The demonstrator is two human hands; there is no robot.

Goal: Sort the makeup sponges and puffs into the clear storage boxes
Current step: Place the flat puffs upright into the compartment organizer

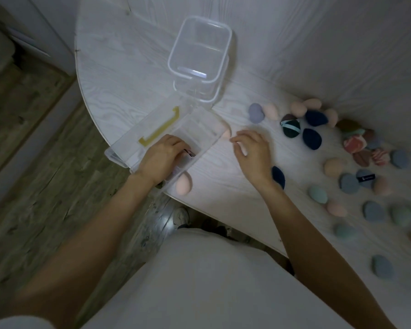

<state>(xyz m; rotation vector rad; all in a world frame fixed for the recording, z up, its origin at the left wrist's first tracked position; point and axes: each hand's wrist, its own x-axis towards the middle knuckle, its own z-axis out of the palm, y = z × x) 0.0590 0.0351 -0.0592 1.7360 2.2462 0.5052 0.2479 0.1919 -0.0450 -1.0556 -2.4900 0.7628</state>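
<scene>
Left hand (163, 154): fingers curled into shallow clear compartmented plastic box (201, 124), apparently seating a dark item. Right hand (250, 150): loosely curled, empty, beside peach egg-shaped sponge (226, 134).

Both hands (163, 156) (252, 153) forward (fingers curled)

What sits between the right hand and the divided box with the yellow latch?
Only one thing: a pink sponge lies against the divided box's right wall, just ahead of the right hand's fingertips. The white table between them is otherwise bare. The left hand already reaches inside the box.
</scene>
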